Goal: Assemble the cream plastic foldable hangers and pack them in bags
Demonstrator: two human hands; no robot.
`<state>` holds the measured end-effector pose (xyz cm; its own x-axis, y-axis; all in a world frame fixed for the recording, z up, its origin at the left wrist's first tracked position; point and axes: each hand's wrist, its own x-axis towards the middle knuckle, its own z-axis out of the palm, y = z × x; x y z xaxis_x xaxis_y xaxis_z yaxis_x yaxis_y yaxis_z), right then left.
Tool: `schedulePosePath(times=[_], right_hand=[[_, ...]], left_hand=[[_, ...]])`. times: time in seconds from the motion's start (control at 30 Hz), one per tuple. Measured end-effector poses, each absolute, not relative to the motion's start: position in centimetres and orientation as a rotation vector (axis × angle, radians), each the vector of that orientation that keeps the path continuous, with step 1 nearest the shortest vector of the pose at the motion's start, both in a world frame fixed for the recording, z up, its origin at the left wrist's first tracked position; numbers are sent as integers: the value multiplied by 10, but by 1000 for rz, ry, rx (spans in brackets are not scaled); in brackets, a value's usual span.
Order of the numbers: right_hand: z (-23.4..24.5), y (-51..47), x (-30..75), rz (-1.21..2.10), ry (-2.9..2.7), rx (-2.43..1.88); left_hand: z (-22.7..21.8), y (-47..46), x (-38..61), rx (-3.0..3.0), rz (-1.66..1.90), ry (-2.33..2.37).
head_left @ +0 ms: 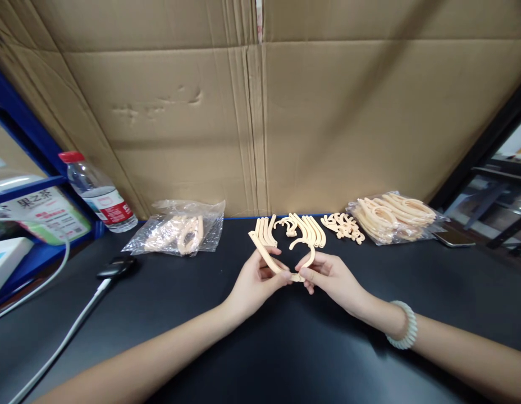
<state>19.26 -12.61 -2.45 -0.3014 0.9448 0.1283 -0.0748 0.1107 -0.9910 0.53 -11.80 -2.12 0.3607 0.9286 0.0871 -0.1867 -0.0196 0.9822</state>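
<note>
My left hand (pixel 256 280) pinches a long, slightly bent cream plastic strip (pixel 263 252) just above the black table. My right hand (pixel 330 276) pinches a curved cream hook piece (pixel 306 249). The two pieces meet end to end between my fingertips at the table's middle. Right behind my hands lie loose cream strips (pixel 264 229), curved pieces (pixel 309 229) and a small heap of little cream parts (pixel 343 225). A pale coiled band sits on my right wrist.
A clear bag of cream parts (pixel 180 231) lies at the back left, another fuller bag (pixel 393 216) at the back right. A water bottle (pixel 98 193), a blue shelf (pixel 28 185), a white cable (pixel 67 336) and a cardboard wall (pixel 260 123) ring the black table (pixel 286 348).
</note>
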Motion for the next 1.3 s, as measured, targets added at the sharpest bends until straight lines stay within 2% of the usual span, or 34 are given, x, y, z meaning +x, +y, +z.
schedulePosePath(times=[0.13, 0.2, 0.43, 0.6, 0.83, 1.03, 1.13, 1.3], right_hand=[[-23, -125, 192, 1382, -1502, -891], [-22, -119, 199, 1275, -1548, -928], [-23, -73, 240, 151, -2123, -1033], [-30, -60, 245, -125, -2436, -1084], [-39, -53, 247, -151, -2367, -1018], [-37, -51, 247, -46, -2272, -945], [-29, -58, 244, 99, -2070, -947], [-10, -87, 232, 574, -1569, -972]], left_hand=[[-19, -126, 10, 1234, 929, 715], [-16, -127, 10, 1206, 920, 752], [-11, -123, 6, 1100, 972, 796], [-13, -120, 5, 1046, 951, 772], [-13, -118, 3, 1006, 944, 749], [-10, -119, 3, 1001, 944, 753], [-9, -120, 3, 1000, 946, 754], [-10, -120, 4, 1025, 948, 746]])
